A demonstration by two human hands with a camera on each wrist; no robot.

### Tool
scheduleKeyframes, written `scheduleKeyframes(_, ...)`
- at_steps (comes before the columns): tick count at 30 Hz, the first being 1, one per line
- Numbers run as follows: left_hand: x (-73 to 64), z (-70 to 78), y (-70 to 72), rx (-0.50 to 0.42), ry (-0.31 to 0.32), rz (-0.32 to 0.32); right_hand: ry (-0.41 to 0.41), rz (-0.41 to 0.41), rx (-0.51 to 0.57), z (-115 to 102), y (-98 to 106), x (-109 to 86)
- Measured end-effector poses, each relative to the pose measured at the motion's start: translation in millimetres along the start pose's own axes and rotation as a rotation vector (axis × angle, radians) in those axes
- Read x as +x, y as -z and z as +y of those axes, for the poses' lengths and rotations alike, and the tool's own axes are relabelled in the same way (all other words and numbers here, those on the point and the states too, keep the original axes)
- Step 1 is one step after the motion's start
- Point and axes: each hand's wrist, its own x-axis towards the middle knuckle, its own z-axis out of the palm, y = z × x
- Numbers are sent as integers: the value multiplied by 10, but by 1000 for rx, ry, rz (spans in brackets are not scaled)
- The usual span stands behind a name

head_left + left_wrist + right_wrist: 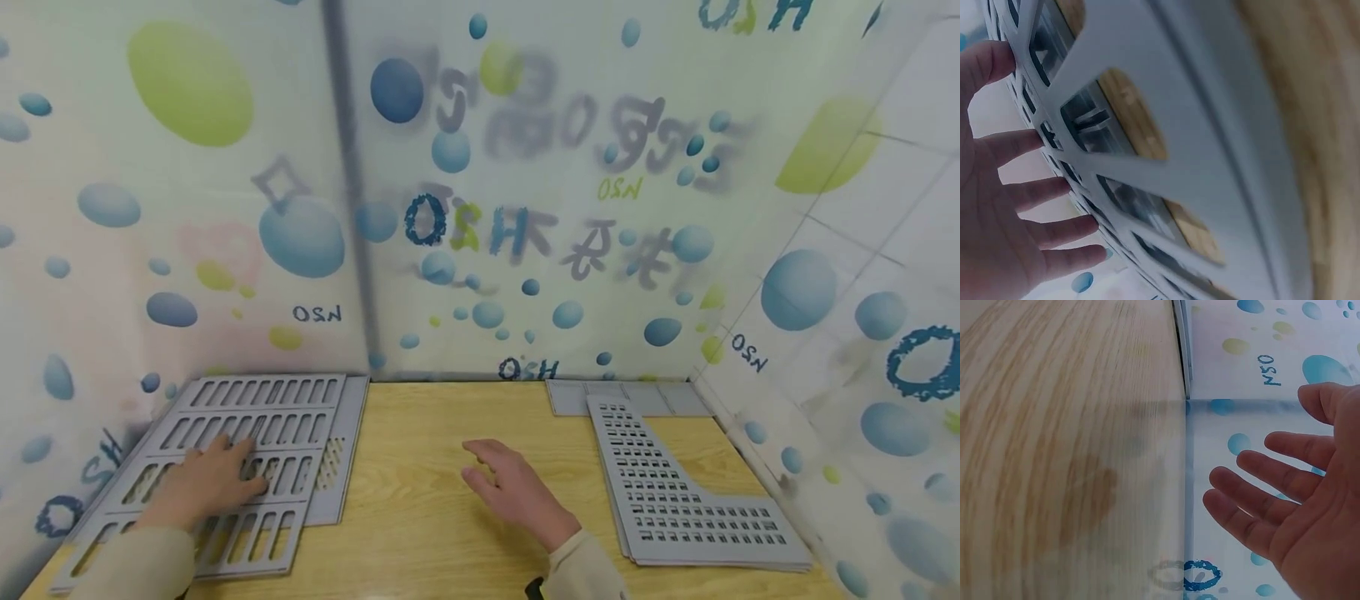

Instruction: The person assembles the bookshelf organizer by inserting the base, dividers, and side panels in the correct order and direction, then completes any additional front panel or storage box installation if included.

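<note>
On the left of the table lies a grey panel (300, 450) with rows of long rounded slots. My left hand (206, 483) is over it, fingers spread and palm down. In the left wrist view, the fingertips of my left hand (997, 212) meet the face of the slotted panel (1122, 37). Beneath it, another grey panel (348, 417) with small slots sticks out on the right. My right hand (517, 496) is held above the middle of the table, holding nothing. The right wrist view shows the right hand (1310, 519) with loosely bent, parted fingers.
A stack of grey L-shaped panels (675, 554) with small rectangular holes lies on the right of the wooden table (427, 467). Behind it, a flat grey panel (645, 404) lies against the back. A curtain (525, 333) with bubble prints encloses the table's back and sides.
</note>
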Motion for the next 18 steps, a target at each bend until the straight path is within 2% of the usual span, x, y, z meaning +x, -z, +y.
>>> scheduleKeyframes(11,95,10,31,-10,20,59,-28,-34,-11,22,25,-11)
scheduleKeyframes(15,101,-1,40,-32,-17,90,-28,-32,-10,30,15,-11)
scheduleKeyframes(18,100,10,34,-42,-56,143,-35,-32,-2,32,15,-10)
